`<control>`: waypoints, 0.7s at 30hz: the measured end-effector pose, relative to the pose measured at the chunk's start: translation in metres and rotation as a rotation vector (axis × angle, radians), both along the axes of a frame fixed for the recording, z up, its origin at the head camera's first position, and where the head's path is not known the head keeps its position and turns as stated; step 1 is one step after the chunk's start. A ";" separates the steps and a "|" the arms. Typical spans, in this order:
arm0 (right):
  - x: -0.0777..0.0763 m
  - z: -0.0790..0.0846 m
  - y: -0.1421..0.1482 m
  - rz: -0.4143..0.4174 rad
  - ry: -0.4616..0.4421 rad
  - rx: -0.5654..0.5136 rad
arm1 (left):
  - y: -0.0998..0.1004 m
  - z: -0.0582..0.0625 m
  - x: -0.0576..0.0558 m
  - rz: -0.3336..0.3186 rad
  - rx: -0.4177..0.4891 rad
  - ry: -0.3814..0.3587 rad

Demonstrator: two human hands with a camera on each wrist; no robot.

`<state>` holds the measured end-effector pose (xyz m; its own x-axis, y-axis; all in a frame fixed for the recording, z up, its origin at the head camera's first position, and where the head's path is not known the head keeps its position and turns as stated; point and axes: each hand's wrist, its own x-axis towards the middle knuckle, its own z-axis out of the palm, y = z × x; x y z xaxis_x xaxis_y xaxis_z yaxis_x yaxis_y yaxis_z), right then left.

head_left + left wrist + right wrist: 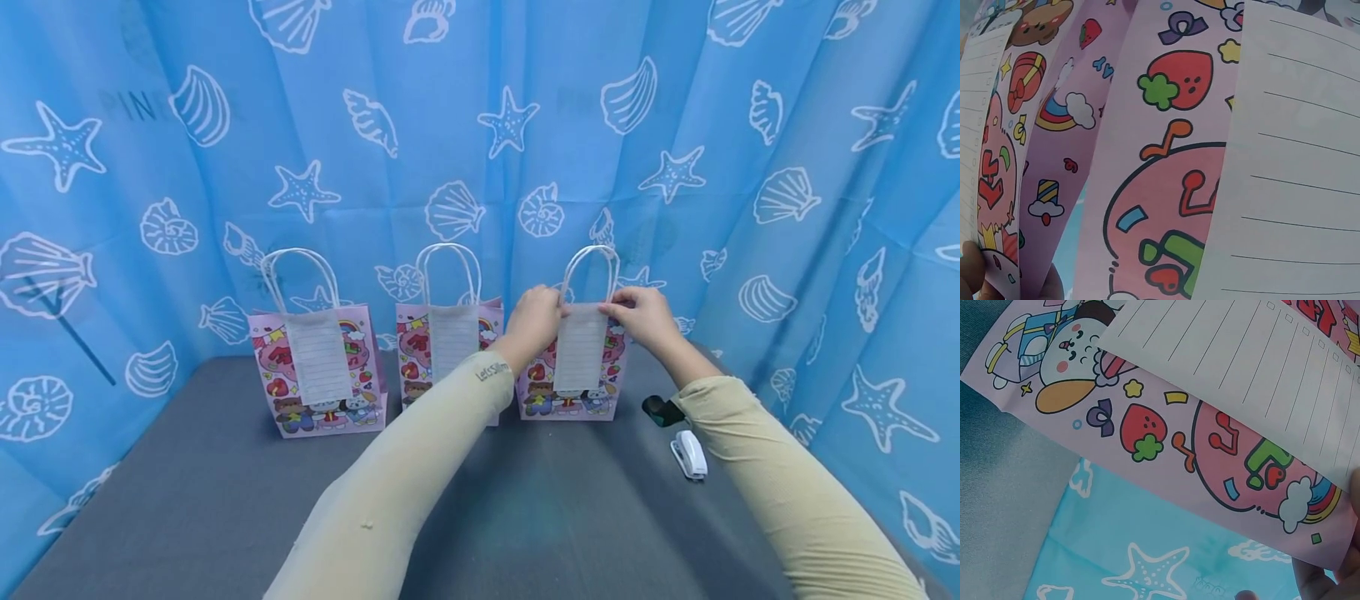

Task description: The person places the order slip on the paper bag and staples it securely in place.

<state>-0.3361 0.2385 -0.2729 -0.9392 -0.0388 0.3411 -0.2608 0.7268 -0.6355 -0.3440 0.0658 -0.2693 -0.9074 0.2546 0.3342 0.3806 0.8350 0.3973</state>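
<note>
A pink cartoon-print paper bag with white loop handles stands upright at the right of the row. A lined white paper sheet hangs flat on its front, its top at the bag's upper edge. My left hand pinches the sheet and bag rim near the left handle end; its fingertips show low in the left wrist view. On the other side my right hand pinches the same top edge, with a finger behind the bag wall in the right wrist view.
Two matching bags, one at the left and one in the middle, each carry a lined sheet. My left forearm overlaps the middle bag. A white stapler and a small dark object lie near my right forearm. A blue curtain hangs behind the grey table.
</note>
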 end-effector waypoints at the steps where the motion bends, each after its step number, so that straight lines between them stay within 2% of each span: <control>1: 0.000 0.000 0.000 0.001 -0.006 -0.004 | 0.000 0.000 0.000 0.002 0.000 0.001; 14: -0.002 0.001 -0.001 -0.006 -0.067 -0.050 | 0.001 -0.002 0.000 0.022 0.013 -0.015; 21: -0.002 0.001 -0.002 -0.007 -0.074 -0.048 | 0.001 0.004 0.000 0.042 0.141 -0.108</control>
